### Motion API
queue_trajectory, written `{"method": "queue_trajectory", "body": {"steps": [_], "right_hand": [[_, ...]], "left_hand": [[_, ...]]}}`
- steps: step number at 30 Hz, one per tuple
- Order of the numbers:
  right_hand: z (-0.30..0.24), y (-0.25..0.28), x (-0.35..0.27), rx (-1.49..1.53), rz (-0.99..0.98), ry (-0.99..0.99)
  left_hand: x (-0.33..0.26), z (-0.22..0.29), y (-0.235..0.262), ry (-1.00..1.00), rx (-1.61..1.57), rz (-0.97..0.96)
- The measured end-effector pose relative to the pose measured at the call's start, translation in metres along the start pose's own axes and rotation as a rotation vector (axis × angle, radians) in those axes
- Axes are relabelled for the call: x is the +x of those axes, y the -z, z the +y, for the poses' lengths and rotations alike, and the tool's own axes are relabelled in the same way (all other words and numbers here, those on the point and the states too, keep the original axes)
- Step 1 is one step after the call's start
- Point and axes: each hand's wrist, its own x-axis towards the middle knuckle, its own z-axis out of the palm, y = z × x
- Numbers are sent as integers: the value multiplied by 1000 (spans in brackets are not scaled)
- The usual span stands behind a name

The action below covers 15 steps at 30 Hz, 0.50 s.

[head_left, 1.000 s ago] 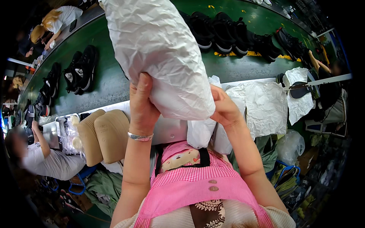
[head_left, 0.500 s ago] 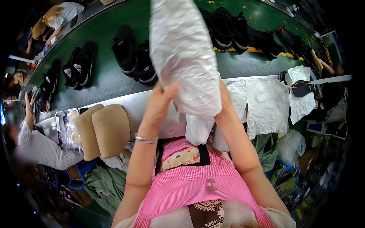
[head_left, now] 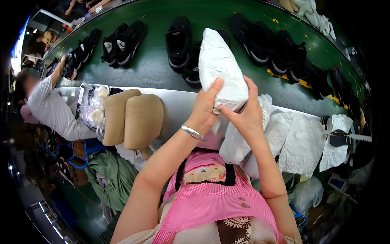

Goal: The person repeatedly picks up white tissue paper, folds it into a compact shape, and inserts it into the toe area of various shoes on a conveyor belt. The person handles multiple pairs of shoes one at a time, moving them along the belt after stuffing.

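Between my two hands, above the metal ledge, is a shoe-shaped bundle of crumpled white paper (head_left: 221,67). Its narrow end points away from me, over the green surface. My left hand (head_left: 206,103) grips the near left side, thumb on top. My right hand (head_left: 250,116) closes on the near right corner, its thumb pressed against the near end. What lies inside the paper cannot be seen. Behind the bundle, a black shoe (head_left: 179,44) and its partly covered mate stand on the green conveyor (head_left: 158,75). More white paper bundles (head_left: 237,140) lie beside my right forearm.
Several black shoes (head_left: 280,46) stand along the conveyor. Two tan padded pieces (head_left: 144,122) and a tray with clear plastic (head_left: 94,107) sit at the left of the metal ledge (head_left: 178,103). A white sheet (head_left: 302,142) hangs at the right. A co-worker in white (head_left: 57,103) reaches in at left.
The paper bundle has come down and nearer to my body, with both hands still on it. My right hand's thumb now shows at the near end. The view has shifted left.
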Motion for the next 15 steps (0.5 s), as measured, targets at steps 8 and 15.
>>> {"method": "queue_trajectory", "body": {"steps": [8, 15], "right_hand": [[-13, -27, 51, 8, 59, -182], [-21, -47, 93, 236, -127, -209]], "left_hand": [[37, 91, 35, 147, 547, -198], [185, 218, 105, -706, 1897, 248]]}}
